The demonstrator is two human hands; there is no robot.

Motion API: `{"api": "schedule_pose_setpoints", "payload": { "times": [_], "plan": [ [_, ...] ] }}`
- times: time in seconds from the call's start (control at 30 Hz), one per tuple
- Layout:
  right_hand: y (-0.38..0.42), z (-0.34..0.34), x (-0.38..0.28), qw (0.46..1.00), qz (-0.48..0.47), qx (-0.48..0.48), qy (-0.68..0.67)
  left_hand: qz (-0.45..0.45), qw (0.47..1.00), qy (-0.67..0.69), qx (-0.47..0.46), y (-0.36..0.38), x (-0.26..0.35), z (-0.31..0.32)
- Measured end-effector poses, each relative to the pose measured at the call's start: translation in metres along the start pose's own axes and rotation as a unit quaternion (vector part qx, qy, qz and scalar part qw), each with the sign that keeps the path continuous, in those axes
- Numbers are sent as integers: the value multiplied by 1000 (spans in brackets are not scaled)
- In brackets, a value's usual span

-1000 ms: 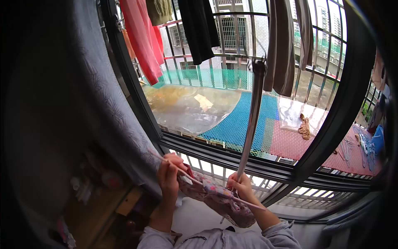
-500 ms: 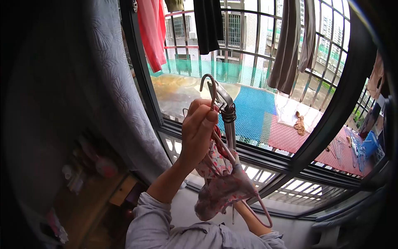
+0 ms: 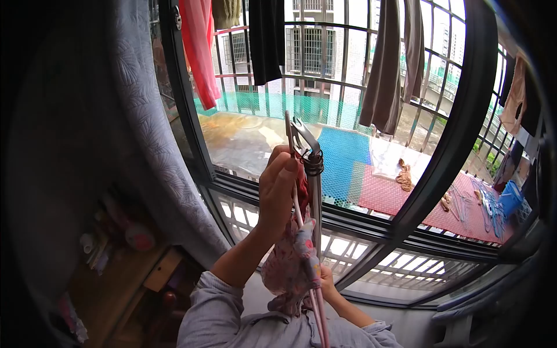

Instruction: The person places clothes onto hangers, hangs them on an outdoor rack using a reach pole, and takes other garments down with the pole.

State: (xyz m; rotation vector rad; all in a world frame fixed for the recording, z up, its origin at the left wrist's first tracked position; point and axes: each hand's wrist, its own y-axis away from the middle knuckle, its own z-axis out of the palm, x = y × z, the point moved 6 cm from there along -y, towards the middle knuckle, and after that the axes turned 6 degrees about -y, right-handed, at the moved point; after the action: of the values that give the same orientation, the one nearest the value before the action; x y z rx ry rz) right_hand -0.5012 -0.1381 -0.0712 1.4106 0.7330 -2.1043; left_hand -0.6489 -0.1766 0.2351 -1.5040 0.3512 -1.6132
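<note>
My left hand (image 3: pixel 275 188) is closed around the neck of a pinkish clothes hanger (image 3: pixel 288 132), whose hook stands up above the fingers. From the hanger droops a thin pale garment (image 3: pixel 279 268) with a pink and red print, and some dark red cloth shows just under my fingers. Right beside the hook rises a metal clothes pole (image 3: pixel 316 200) with a forked head and dark wire wound below it. Lower down, my right hand (image 3: pixel 327 281) is wrapped round the pole's shaft, partly covered by the garment.
Ahead is a dark-framed window (image 3: pixel 400 226) with a barred balcony beyond. Red trousers (image 3: pixel 200 52), black trousers (image 3: pixel 267 40) and brown trousers (image 3: pixel 383 69) hang outside. Blue hangers (image 3: pixel 490 209) and a blue basket (image 3: pixel 510 200) lie on red matting. A grey curtain (image 3: pixel 145 116) hangs at left.
The hanger has turned edge-on, so its hook and lower bar look narrow. My right hand, hidden before, now shows beside the garment. The view has shifted slightly.
</note>
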Motion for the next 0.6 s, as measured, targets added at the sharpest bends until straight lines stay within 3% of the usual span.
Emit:
{"api": "schedule_pose_setpoints", "payload": {
  "times": [0.13, 0.3, 0.37, 0.43, 0.5, 0.53, 0.6],
  "plan": [
    [0, -5, -13, 999, 4, 32, -5, 29, 994, -99, -30, 4, -1, 7],
    [-7, -39, 21, 996, -68, 51, 39, 117, 951, -284, 34, 18, -18, 1],
    [-10, -12, -50, 992, -85, 88, 35, 134, 934, -320, 79, 49, -37, -16],
    [-17, 8, -105, 988, -98, 118, 31, 39, 944, -314, 91, 102, -66, -38],
    [-37, 12, -133, 984, -125, 73, 106, -8, 953, -300, 40, 180, -124, -56],
    [-46, 24, -155, 985, -148, 69, 60, -99, 939, -328, -5, 228, -160, -63],
    [-62, 52, -202, 980, -194, 52, -6, -223, 946, -214, -95, 295, -197, -42]
  ]
}}
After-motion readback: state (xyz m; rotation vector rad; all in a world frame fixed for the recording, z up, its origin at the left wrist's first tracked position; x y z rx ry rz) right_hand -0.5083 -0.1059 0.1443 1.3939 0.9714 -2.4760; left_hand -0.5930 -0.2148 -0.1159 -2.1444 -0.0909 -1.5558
